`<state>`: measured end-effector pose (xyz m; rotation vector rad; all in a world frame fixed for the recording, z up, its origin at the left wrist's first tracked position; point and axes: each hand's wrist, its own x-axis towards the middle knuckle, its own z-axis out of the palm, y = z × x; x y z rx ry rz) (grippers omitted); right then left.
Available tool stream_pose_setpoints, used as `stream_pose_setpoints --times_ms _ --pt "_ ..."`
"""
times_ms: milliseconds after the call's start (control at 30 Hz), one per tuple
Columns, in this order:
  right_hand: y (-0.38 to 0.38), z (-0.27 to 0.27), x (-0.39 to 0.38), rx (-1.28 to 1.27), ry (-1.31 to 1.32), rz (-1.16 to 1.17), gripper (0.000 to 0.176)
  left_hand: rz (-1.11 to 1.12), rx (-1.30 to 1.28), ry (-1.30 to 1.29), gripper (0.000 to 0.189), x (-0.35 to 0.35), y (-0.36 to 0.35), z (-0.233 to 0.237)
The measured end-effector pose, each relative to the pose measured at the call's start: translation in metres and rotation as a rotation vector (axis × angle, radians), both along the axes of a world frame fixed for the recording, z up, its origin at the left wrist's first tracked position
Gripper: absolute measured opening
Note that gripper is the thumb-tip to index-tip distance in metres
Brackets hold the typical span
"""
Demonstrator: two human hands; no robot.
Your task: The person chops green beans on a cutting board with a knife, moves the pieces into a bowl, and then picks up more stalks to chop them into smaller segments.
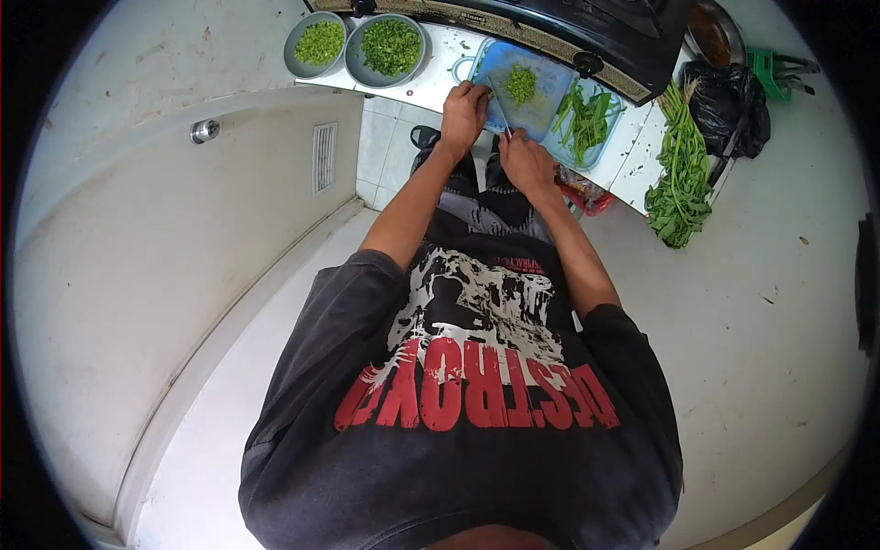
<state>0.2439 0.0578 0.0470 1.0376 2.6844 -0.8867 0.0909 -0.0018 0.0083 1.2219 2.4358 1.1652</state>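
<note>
My right hand is closed around the handle of a knife, whose blade points away over a blue cutting board. My left hand is at the board's left edge, fingers bunched together beside the blade; whatever they may hold is too small to make out. A small heap of chopped greens lies on the board just right of the blade. Uncut leafy greens rest on the right part of the board, close to my right hand.
Two grey bowls of chopped greens stand on the white counter at left. Behind the board is a black stove. A long bunch of leafy stems hangs over the counter's right edge beside a black plastic bag.
</note>
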Motion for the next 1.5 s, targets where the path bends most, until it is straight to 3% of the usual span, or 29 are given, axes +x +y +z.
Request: stream_pose_setpoints --times_ms 400,800,1500 --pt "0.001 -0.01 -0.014 -0.087 0.014 -0.093 0.038 -0.065 0.004 0.004 0.02 -0.003 -0.003 -0.001" --pt "0.003 -0.013 -0.023 -0.032 0.066 -0.16 0.038 -0.086 -0.065 0.124 0.015 -0.005 -0.003 0.006" --pt "0.003 -0.022 -0.026 0.01 0.078 -0.07 0.038 -0.056 -0.055 0.034 0.013 -0.005 0.0 0.007"
